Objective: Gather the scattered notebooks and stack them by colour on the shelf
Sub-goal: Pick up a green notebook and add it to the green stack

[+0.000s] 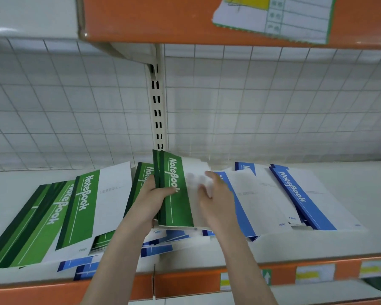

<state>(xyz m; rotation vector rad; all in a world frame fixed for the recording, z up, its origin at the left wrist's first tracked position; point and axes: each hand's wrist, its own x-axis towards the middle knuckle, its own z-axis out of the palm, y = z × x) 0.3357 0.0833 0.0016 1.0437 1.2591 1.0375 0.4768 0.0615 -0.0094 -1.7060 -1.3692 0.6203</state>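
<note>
Green-and-white notebooks [53, 214] lie fanned on the left of the white shelf [350, 241]. Blue-and-white notebooks [295, 194] lie spread on the right, and more blue ones [154, 249] poke out near the front edge. My left hand [151, 201] grips a small bundle of green notebooks [174, 194], held tilted up at the shelf's middle with the thumb across the cover. My right hand [216, 194] is blurred and rests on the bundle's white right side, fingers curled at its upper edge.
A white wire-grid back panel [273, 106] and a slotted upright post [157, 106] stand behind. An orange upper shelf [185, 18] with a paper label [277, 16] hangs overhead. The orange front lip [185, 282] carries price tags. Bare shelf shows at far right.
</note>
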